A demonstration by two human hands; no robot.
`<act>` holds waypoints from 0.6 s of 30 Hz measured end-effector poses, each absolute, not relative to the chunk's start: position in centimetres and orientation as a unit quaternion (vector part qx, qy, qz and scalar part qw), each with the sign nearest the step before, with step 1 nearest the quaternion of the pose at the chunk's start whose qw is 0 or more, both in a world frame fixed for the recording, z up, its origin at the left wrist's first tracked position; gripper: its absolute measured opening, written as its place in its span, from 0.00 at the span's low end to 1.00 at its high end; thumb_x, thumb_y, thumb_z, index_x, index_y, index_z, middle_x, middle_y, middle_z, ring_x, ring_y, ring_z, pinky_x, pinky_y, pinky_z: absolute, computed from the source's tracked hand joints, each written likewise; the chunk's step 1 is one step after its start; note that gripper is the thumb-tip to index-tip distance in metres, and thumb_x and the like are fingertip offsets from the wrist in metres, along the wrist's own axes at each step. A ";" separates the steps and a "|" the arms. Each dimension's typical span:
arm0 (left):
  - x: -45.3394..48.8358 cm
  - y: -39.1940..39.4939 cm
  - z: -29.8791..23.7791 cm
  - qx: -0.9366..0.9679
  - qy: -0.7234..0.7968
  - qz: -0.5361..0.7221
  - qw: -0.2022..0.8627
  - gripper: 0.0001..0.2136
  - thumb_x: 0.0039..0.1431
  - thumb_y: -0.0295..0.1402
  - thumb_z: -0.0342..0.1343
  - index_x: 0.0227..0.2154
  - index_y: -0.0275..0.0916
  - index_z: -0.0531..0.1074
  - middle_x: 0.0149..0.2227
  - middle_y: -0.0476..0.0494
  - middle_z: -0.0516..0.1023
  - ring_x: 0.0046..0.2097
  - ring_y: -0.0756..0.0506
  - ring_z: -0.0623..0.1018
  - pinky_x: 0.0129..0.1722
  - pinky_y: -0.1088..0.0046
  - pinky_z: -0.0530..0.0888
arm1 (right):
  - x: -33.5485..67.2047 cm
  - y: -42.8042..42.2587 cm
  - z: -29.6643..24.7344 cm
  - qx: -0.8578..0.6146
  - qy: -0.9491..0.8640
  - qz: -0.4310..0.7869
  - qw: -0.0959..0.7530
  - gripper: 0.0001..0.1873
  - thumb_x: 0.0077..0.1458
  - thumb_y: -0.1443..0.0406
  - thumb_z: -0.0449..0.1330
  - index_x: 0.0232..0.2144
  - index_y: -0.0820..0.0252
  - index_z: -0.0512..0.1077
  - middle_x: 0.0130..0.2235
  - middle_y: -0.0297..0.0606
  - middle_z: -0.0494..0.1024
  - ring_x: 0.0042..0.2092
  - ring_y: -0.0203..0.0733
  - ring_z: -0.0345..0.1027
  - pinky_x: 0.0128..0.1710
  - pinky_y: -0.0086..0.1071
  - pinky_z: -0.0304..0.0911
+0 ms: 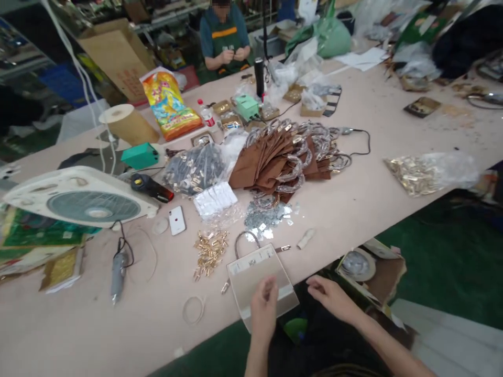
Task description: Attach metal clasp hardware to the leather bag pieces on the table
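Observation:
A flat beige handbag piece (251,280) lies at the near table edge, its pale inner side up. A thin curved handle (248,234) rises behind it, and a short strap with a gold buckle (283,248) sticks out at its right. My left hand (264,306) is over the piece's lower middle, fingers curled in together; whether anything is between them is hidden. Just right of the piece, beyond the table edge, my right hand (330,297) hovers with its fingers loosely bent and apart, nothing visible in it. Gold metal clasps (210,254) lie in a heap left of the piece.
Behind are small metal plates (263,217) and a stack of brown bag pieces (271,157) with wrapped handles. Leftward are a phone (177,220), an electric screwdriver (118,277) and a fan (94,201). An open carton (387,272) stands below right. A co-worker (225,39) sits opposite.

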State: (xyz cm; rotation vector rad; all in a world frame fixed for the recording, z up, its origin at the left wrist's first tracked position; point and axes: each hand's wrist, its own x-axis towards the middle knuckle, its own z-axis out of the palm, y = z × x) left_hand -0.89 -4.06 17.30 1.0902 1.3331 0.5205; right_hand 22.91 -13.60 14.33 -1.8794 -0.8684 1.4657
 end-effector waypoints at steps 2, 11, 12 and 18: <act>1.1 -5.6 14.5 0.618 0.508 0.169 0.576 0.10 0.70 0.37 0.56 0.46 0.41 0.79 0.46 0.40 0.83 0.47 0.40 0.82 0.51 0.60 0.77 | 22.9 -13.6 13.7 -0.698 -0.438 0.517 0.232 0.11 0.60 0.60 0.60 0.42 0.55 0.79 0.41 0.40 0.83 0.44 0.50 0.77 0.48 0.39 0.70; 0.6 -2.5 2.7 0.863 0.338 0.162 0.338 0.10 0.71 0.29 0.50 0.34 0.42 0.73 0.30 0.46 0.77 0.33 0.44 0.78 0.33 0.69 0.71 | 23.0 -9.7 4.5 -0.680 -0.619 0.314 0.235 0.12 0.72 0.61 0.54 0.48 0.54 0.77 0.43 0.40 0.81 0.43 0.44 0.77 0.46 0.35 0.72; 0.6 -2.4 1.9 0.870 0.327 0.177 0.324 0.09 0.71 0.28 0.51 0.34 0.42 0.73 0.29 0.46 0.76 0.32 0.44 0.78 0.32 0.69 0.70 | 22.9 -9.8 3.2 -0.678 -0.632 0.282 0.247 0.11 0.71 0.62 0.55 0.47 0.54 0.77 0.41 0.40 0.81 0.41 0.42 0.77 0.44 0.34 0.72; 1.1 -2.9 -1.3 0.859 0.299 0.289 0.299 0.06 0.66 0.27 0.53 0.33 0.42 0.72 0.27 0.48 0.77 0.28 0.47 0.76 0.29 0.70 0.69 | 22.6 -10.9 -1.3 -0.654 -0.688 0.095 0.299 0.11 0.62 0.68 0.63 0.46 0.54 0.79 0.38 0.37 0.83 0.38 0.41 0.78 0.41 0.33 0.74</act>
